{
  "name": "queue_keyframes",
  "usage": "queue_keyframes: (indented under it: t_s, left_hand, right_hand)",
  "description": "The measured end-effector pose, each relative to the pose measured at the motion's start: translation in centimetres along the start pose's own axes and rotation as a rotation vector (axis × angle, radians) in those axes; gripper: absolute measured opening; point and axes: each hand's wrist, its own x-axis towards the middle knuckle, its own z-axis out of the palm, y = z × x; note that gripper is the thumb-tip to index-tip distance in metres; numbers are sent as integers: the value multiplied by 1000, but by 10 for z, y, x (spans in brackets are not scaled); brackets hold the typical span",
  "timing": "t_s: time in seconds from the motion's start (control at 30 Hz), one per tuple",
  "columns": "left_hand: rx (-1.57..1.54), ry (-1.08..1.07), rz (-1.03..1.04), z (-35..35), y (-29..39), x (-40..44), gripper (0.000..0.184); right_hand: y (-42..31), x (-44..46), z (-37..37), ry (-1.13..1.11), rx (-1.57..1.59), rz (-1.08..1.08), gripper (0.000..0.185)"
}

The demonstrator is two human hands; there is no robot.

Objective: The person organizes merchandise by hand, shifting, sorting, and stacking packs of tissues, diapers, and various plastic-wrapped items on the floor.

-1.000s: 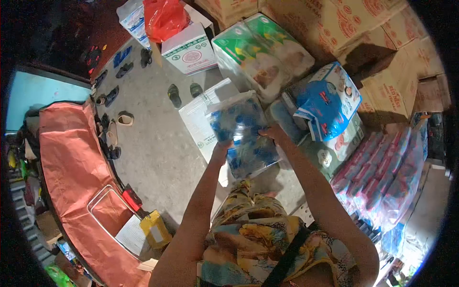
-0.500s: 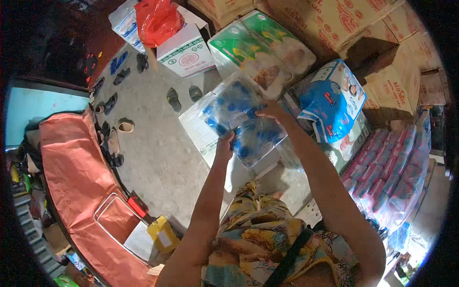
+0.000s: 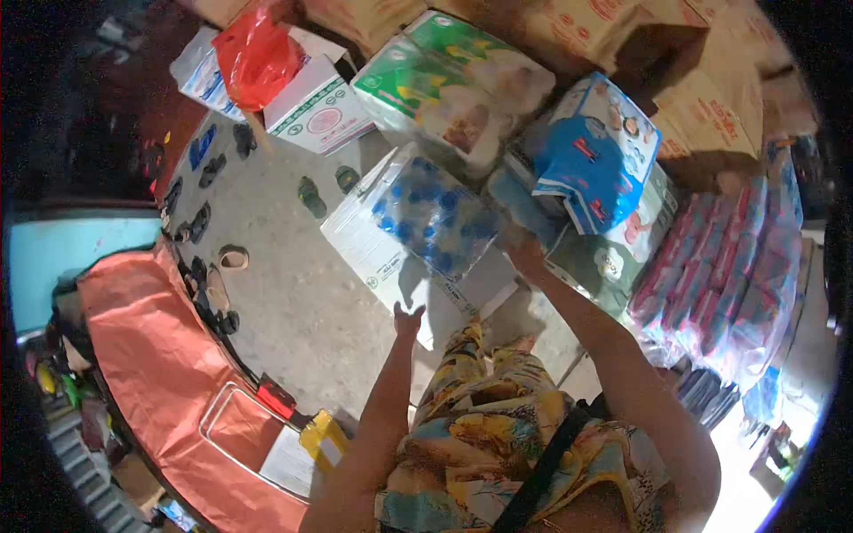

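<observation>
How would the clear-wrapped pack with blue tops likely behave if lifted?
The pack may be heavy if the tops cap full bottles, though their fill is hidden. Its glossy film looks apt to slip under fingers. With the tops bundled close, it should probably move as one block.

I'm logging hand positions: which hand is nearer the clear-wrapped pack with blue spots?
Right. The right hand is at the right-hand edge of the clear-wrapped pack; the left hand, fingers spread, is apart from it.

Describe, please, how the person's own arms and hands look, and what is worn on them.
The left hand and right hand wear no gloves. No sleeve shows on either forearm. Rings are too small to tell.
</observation>
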Motion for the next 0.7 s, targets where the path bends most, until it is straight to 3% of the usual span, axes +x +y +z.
queue_keyframes:
  t_s: [0.07, 0.1, 0.13, 0.17, 0.2, 0.23, 0.27, 0.3, 0.37, 0.43, 0.5, 0.53, 0.57, 0.6, 0.63, 0.67, 0.7]
  left_hand:
    - [155, -174, 37, 0, -37, -5, 73]
    - [255, -314, 53, -4, -42, -8, 65]
    - [136, -481, -58, -6, -53, -5, 57]
    - [111, -533, -19, -3, -66, 1, 48]
    - [83, -585, 19, 1, -77, 5, 41]
    - [41, -572, 90, 4, -69, 4, 41]
    - [1, -561, 162, 8, -61, 4, 40]
    - [-102, -602, 99, 5, -37, -1, 48]
    - [33, -709, 93, 12, 14, -5, 43]
    - [107, -950, 21, 16, 69, -6, 33]
    - [318, -1161, 169, 36, 115, -22, 17]
    - [361, -1196, 190, 50, 134, -35, 17]
    - [597, -1141, 165, 64, 151, -51, 17]
    - [828, -1065, 144, 77, 164, -61, 17]
    - [747, -1278, 94, 99, 149, -26, 21]
    - [793, -1290, 109, 113, 156, -35, 21]
    - [1102, -1406, 569, 131, 164, -50, 23]
  right_hand:
    - [-11, -59, -23, 309, -74, -98, 40]
    - [6, -65, -17, 111, 278, -24, 39]
    - [25, -73, -12, 29, 228, -86, 37]
    - [45, -80, -7, -51, 182, -151, 35]
    - [54, -89, -5, -54, -287, -303, 32]
    - [66, -99, -2, -58, 30, -201, 30]
    - [78, -109, -1, -1, 119, -226, 28]
    - [92, -119, 1, 54, 207, -256, 26]
    - [108, -129, 1, 194, 327, -265, 23]
    - [122, -147, -8, 338, 627, -110, 21]
    - [138, -178, -25, 502, 813, 20, 27]
    - [141, -201, -36, 559, 863, 62, 29]
    - [143, -226, -48, 618, 913, 101, 31]
    - [140, -258, -72, 615, 662, 256, 35]
    - [134, -293, -96, 592, 419, 411, 38]
    - [135, -326, -114, 592, 391, 458, 35]
    - [143, -353, -122, 632, 437, 501, 33]
